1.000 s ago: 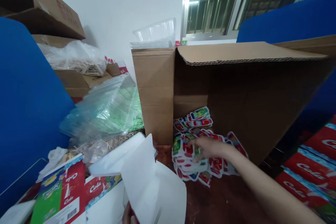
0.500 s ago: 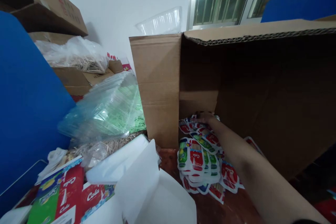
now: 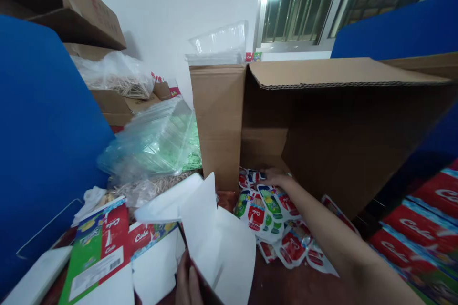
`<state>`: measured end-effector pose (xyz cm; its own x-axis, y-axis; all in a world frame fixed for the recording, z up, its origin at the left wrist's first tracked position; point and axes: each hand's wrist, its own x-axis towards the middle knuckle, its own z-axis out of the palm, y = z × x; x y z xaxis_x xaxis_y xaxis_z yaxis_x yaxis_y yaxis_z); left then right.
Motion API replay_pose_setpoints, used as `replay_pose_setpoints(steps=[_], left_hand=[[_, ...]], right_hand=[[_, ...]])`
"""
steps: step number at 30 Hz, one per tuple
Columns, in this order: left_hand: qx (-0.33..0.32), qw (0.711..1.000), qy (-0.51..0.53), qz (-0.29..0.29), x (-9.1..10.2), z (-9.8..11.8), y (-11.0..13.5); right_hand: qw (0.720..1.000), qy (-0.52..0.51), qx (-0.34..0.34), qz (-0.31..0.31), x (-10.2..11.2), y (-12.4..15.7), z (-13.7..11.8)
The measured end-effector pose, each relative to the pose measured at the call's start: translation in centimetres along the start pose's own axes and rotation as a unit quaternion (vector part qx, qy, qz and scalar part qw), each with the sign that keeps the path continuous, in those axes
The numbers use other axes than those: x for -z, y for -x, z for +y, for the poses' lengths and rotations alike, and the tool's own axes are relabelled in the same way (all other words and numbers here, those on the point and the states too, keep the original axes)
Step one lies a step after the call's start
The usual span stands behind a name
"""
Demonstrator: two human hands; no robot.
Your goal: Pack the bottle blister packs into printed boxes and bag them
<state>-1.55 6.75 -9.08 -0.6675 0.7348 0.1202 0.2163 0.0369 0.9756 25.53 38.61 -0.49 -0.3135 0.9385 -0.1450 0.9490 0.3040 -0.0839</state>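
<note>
At the bottom centre my left hand point(image 3: 188, 280) has its fingers closed on the edge of a carton point(image 3: 205, 228). The carton has its white inner side showing and its flaps standing up. My right arm stretches into a large brown cardboard box point(image 3: 222, 128) lying with its opening toward me. Deep inside, my right hand point(image 3: 275, 177) touches the die-cut, drink-shaped packets point(image 3: 256, 212), printed in red "Cola" and green. Its fingertips are hidden among them, so I cannot tell whether it grips one. Several packets lie overlapping at the box opening.
Left of me lie a printed flat carton point(image 3: 95, 243) and clear plastic trays point(image 3: 157, 138). Behind them is a bag of straw-like filler point(image 3: 118, 76). A blue partition point(image 3: 43, 143) stands at far left. Stacked Cola cartons point(image 3: 422, 228) stand at right.
My left hand has come into view, holding the carton. My right hand has shifted slightly toward me and left over the packets. The view has tilted up and turned right, showing stacked cartons.
</note>
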Motion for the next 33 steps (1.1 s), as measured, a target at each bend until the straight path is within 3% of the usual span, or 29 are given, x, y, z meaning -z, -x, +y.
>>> replay_pose_setpoints(steps=[7, 10, 13, 16, 19, 22, 25, 28, 33], left_hand=[[0.013, 0.997, 0.042, -0.061, 1.6, 1.0, 0.4], [0.000, 0.998, 0.051, -0.032, 2.3, 1.6, 0.6], [-0.011, 0.997, 0.069, 0.015, 3.0, 2.0, 0.9], [-0.006, 0.995, 0.092, 0.043, 4.1, 2.6, 1.2], [-0.012, 0.996, 0.092, 0.018, 4.9, 3.9, 1.7], [0.018, 0.994, 0.105, -0.032, 4.9, 5.4, 2.0], [0.083, 0.988, 0.128, -0.037, 4.4, 6.1, 1.8], [0.134, 0.981, 0.142, -0.002, 3.9, 5.8, 1.2], [0.107, 0.985, 0.129, 0.039, 3.5, 4.6, 0.3]], right_hand=[[1.000, 0.002, -0.011, 0.029, -3.2, 9.7, -2.7], [1.000, -0.014, -0.008, 0.024, -4.0, 13.3, -2.9], [0.999, -0.049, 0.009, 0.004, -3.0, 15.0, -2.3], [0.994, -0.100, 0.043, -0.011, -0.8, 13.7, -1.8], [0.989, -0.137, 0.041, 0.026, 0.6, 10.1, -2.6], [0.987, -0.146, -0.003, 0.061, -0.1, 6.2, -4.7], [0.988, -0.142, -0.014, 0.054, -2.1, 4.2, -6.5], [0.989, -0.135, 0.008, 0.062, -3.3, 4.5, -6.9], [0.983, -0.126, 0.087, 0.099, -2.3, 8.4, -6.6]])
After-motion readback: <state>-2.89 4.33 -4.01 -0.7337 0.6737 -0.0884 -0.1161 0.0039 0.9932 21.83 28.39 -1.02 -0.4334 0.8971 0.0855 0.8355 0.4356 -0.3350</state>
